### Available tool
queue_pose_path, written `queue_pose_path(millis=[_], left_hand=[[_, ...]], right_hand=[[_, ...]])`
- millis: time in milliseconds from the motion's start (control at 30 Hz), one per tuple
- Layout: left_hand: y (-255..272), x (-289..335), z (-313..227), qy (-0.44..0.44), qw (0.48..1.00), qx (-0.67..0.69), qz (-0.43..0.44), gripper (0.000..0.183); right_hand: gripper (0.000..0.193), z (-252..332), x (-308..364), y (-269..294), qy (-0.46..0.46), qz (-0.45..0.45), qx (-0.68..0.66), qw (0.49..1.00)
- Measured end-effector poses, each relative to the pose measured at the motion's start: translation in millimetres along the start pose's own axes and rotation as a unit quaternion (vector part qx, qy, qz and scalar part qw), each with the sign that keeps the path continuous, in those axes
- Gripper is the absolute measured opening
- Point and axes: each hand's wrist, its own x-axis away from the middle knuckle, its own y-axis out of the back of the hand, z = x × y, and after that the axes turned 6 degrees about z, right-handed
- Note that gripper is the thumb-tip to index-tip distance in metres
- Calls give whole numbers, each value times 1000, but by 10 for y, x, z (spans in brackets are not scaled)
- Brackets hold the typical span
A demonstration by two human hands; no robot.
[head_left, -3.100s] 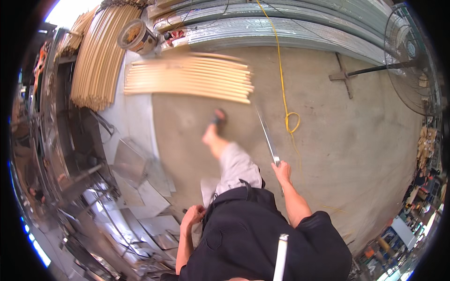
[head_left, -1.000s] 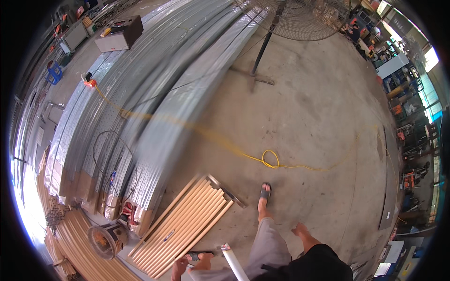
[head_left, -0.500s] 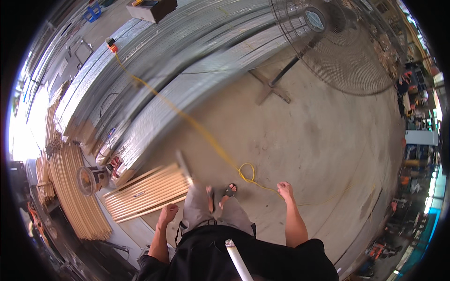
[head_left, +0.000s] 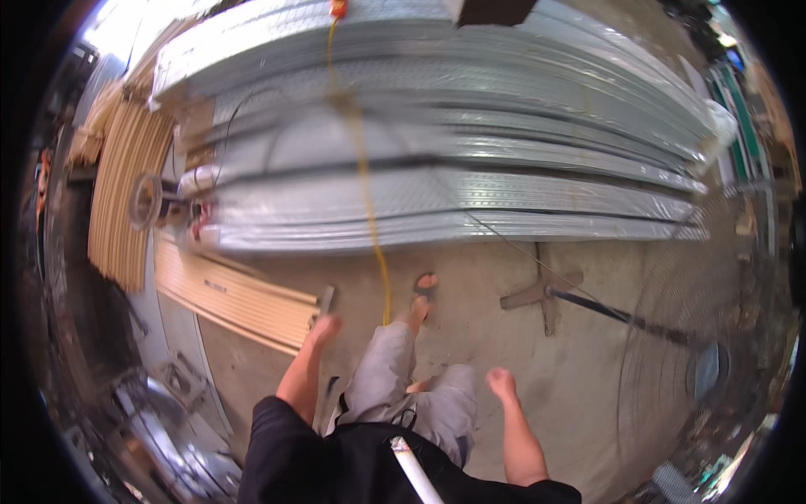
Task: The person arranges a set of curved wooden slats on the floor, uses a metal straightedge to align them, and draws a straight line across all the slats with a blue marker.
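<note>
Overhead fisheye view, workshop floor. A long stack of plastic-wrapped metal channels [head_left: 470, 197] spans the way ahead, L to R. A yellow cable [head_left: 375, 244] crosses the stack & drops to floor by the person's leg; its top end meets an orange connector [head_left: 337, 7]. R side: a pedestal fan w/ cross-shaped base [head_left: 529, 295] stands on concrete nr the stack. A brown box [head_left: 495, 10] shows at the top edge. Far L: a big bundle of wooden rods [head_left: 126, 202].

Container: a round bucket [head_left: 170, 207] btwn that bundle & the stack's L end; contents too blurred to tell.

Pale wooden dowels [head_left: 239, 296] lie side by side on floor, front-L, w/ a grey metal strip [head_left: 327, 296] at their R ends. L hand [head_left: 326, 330] is right by strip in view; fingers blurred, can't tell if it's grasping or touching anything. R hand [head_left: 502, 384] hangs over bare floor, fingers seemingly curled; can't tell if clenched or relaxed. A lit-end-up white cigarette [head_left: 416, 472] pokes in at bottom.
</note>
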Motion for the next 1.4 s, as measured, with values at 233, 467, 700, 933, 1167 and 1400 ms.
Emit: queue_pose_path(millis=[233,467,700,933,1167,1400], left_hand=[[-502,-169,-888,-45,975,215,-44,30],[-1972,1267,9,302,910,285,-17,29],[-2927,2022,-190,406,852,316,93,48],[-3216,1965,-650,365,798,480,2,29],[-2459,1398,-741,249,804,534,-85,27],[-1991,1309,-885,188,816,538,-94,25]], right_hand=[[25,2022,-2674,582,267,-24,82,960],[55,4659,-4475,349,370,-111,93,918],[62,5403,-4884,144,356,-46,49,932],[28,6692,-2778,848,499,171,-146,837],[30,7184,-1301,2045,526,285,-163,785],[31,5967,-1195,2998,417,220,-191,861]])
